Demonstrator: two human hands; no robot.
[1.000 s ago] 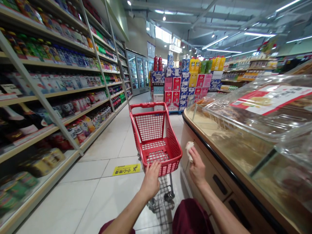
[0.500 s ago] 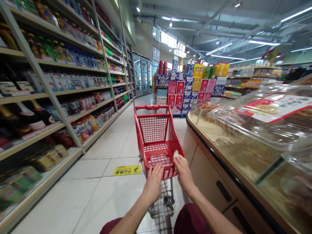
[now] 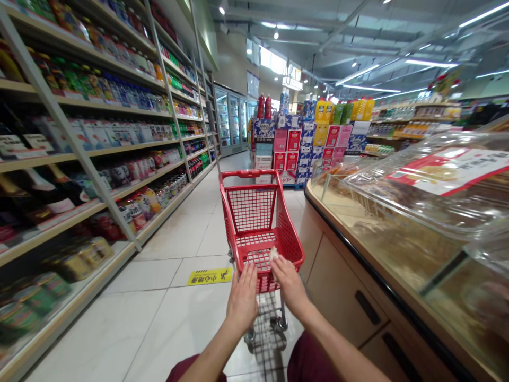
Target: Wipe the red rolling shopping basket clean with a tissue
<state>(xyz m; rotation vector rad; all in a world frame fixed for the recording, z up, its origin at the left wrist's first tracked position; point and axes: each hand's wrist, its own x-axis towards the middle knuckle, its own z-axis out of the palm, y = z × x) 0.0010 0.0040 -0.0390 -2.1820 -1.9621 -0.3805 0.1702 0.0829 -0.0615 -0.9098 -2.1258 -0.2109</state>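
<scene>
The red shopping cart [image 3: 288,233] stands on the floor [image 3: 103,329] between shelves at left and a tabletop at right. The left hand [image 3: 243,297], open and flat, rests at its near rim. Beside it, the right hand [image 3: 292,281] holds a white wad [image 3: 273,253] (probably cloth). Work looks unfinished; how much remains, I cannot tell.

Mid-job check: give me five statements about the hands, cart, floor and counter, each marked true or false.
1. The right hand holds a whitish crumpled item. True.
2. The cart is blue. False: the cart is red.
3. A yellow floor sign is left of the cart. True.
4. The left hand holds a bottle. False: the left hand is at the cart's near rim, no bottle in it.
5. A display counter stands right of the cart. True.
</scene>
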